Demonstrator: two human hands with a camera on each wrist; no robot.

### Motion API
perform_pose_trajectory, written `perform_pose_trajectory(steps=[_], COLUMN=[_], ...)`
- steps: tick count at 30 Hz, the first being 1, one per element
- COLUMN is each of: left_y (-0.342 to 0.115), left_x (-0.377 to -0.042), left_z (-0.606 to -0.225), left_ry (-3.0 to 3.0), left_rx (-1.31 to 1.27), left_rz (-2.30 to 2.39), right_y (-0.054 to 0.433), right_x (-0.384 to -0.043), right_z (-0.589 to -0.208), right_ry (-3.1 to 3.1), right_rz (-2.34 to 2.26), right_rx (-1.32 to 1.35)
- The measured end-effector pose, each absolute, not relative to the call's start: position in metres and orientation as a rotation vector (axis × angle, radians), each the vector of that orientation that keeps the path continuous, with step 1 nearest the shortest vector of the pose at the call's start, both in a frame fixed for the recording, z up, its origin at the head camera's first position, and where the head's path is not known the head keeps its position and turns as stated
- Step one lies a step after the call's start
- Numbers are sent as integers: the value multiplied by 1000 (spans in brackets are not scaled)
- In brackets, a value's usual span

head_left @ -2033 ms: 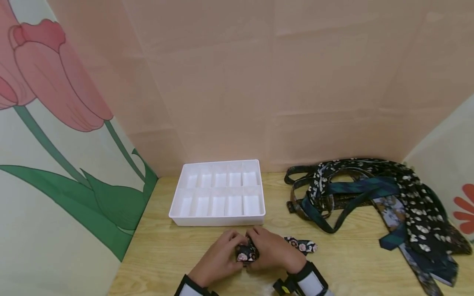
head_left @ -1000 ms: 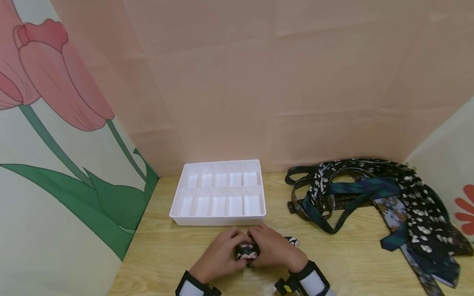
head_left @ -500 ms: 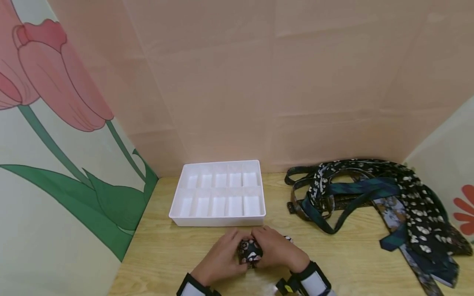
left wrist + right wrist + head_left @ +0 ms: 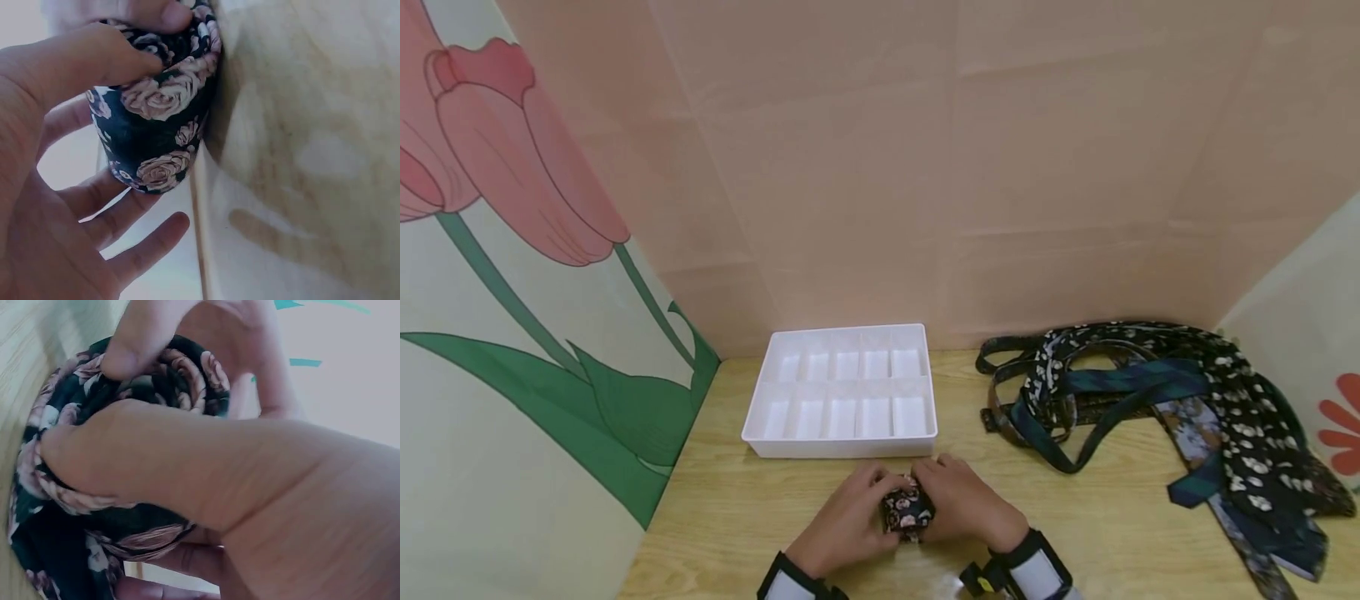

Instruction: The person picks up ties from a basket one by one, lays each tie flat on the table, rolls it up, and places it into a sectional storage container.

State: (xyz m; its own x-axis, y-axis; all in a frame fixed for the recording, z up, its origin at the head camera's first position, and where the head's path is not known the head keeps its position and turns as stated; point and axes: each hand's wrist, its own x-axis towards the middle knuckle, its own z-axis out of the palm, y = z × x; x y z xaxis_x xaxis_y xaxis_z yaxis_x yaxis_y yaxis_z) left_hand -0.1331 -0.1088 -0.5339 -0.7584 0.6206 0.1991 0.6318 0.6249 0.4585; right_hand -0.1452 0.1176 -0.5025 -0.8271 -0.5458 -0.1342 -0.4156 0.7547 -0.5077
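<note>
A black necktie [image 4: 908,510] with pink roses is wound into a thick roll low in the middle of the head view. My left hand [image 4: 848,521] grips its left side, thumb at the coil's end and fingers behind, as the rolled necktie [image 4: 159,131] shows in the left wrist view. On the other side my right hand [image 4: 966,504] holds the roll, its thumb pressed over the spiral layers. A flat stretch of the necktie [image 4: 53,547] runs from under the coil in the right wrist view.
Just beyond my hands stands a white divided tray [image 4: 846,448] with bare compartments. A heap of patterned and dark green neckties [image 4: 1255,454] lies at the right of the wooden table [image 4: 715,500]. A plain backdrop [image 4: 940,183] rises behind the tray.
The necktie's loose tail, which stuck out to the right of my right hand, has shortened and dropped out of the head view. The roll has shifted slightly right; both hands keep hold of it.
</note>
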Motion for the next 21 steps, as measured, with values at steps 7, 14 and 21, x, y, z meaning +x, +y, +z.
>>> perform_pose_trajectory(steps=[7,14,21], left_y=[-107,-104,-101], left_x=[-132,-131,-129], left_z=[-530,-532,-531], left_ry=[-2781,-2782,-2772], left_rx=[-1066,-1067,-1065], left_rz=[-786,-812,-799], right_y=[117,120,126], right_x=[-142,-137,-135], right_z=[-506,-512,-517], right_ry=[2712,2792,2820], right_rz=[-695,-674,-725], right_rx=[-827,-882,-892])
